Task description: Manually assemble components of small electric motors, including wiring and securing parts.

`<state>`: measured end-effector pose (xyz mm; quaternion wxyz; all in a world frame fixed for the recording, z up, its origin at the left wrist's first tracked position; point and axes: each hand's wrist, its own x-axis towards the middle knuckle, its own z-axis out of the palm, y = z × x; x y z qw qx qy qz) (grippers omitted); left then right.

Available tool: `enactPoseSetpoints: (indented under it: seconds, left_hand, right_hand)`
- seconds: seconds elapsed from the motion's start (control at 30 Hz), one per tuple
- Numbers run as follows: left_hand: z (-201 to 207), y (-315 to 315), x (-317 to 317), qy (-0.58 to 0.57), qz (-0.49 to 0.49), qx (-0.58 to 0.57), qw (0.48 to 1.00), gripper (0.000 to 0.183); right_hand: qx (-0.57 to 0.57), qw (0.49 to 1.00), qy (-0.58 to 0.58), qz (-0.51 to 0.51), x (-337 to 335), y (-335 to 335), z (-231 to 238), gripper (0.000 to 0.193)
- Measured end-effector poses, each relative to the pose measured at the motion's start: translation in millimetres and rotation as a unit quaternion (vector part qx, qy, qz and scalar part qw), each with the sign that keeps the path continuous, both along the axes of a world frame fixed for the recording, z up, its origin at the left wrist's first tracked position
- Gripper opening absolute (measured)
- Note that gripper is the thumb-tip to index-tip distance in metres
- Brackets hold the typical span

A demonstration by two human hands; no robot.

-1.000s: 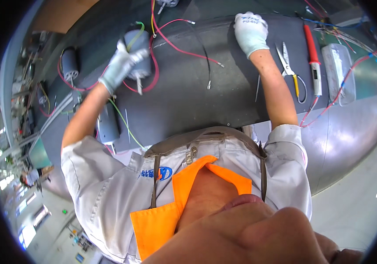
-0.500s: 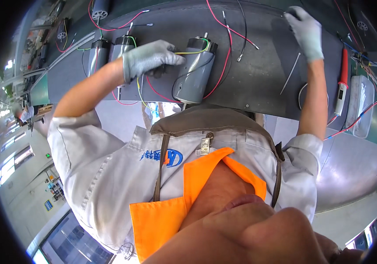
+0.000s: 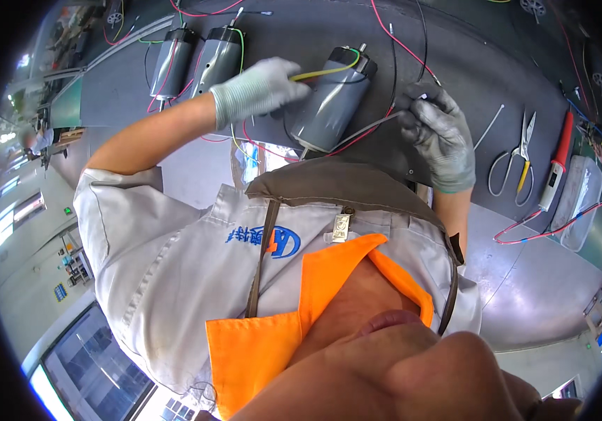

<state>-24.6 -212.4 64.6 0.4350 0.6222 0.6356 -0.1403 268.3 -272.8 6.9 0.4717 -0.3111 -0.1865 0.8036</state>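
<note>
A grey cylindrical motor (image 3: 332, 105) with a black end cap lies in front of me, its shaft pointing away. From the cap a yellow-green wire (image 3: 325, 72) arcs to my left hand (image 3: 255, 91), a gloved hand with its fingers closed on it. My right hand (image 3: 442, 137), gloved and smudged dark at the fingers, is pinched to the right of the motor. A dark grey wire (image 3: 371, 128) runs from beside the motor up to these fingers, and a small white tip shows between them. The fingers partly hide the wire's end.
Two more motors (image 3: 173, 64) (image 3: 218, 57) lie at the left with loose leads. Scissors (image 3: 522, 151), a thin rod (image 3: 490, 125), a red-handled tool (image 3: 562, 151) and a clear tray (image 3: 580, 193) are at the right. A red lead (image 3: 406, 45) lies beyond the motor.
My right hand has come from the far right toward me and the motor, and its fingers are now pinched. The scissors its forearm covered now show. My left hand keeps the yellow-green wire.
</note>
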Motion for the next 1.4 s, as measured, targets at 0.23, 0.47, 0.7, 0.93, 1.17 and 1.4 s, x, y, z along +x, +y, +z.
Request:
enactPoseSetpoints:
  seconds: [0.23,0.47,0.7,0.93,1.17,1.4]
  left_hand:
    - [35.5,12.9,-27.3,-0.226,0.22,-0.014,0.949,0.029]
    - [54.0,14.7,-8.8,-0.142,0.121,-0.102,0.977,0.055]
    - [6.7,13.7,-7.0,-0.188,0.256,-0.137,0.938,0.052]
    - [-17.0,9.4,18.1,-0.241,0.266,0.128,0.925,0.029]
    - [-46.3,0.1,42.7,-0.34,0.211,0.235,0.886,0.021]
    - [-45.8,3.7,46.4,-0.311,0.162,0.302,0.886,0.023]
  right_hand:
    - [0.074,0.997,0.02,-0.024,-62.2,-4.1,-3.2,0.023]
    - [0.52,0.684,-0.486,-0.158,-91.0,9.0,-25.4,0.025]
    - [0.575,0.61,-0.527,-0.139,-91.7,14.8,-24.2,0.028]
    - [0.213,0.932,-0.252,-0.15,-82.6,22.5,-22.3,0.017]
    - [0.099,0.981,-0.164,-0.045,-62.9,65.8,3.5,0.024]
    - [0.155,0.967,-0.198,-0.038,-66.6,64.2,8.1,0.041]
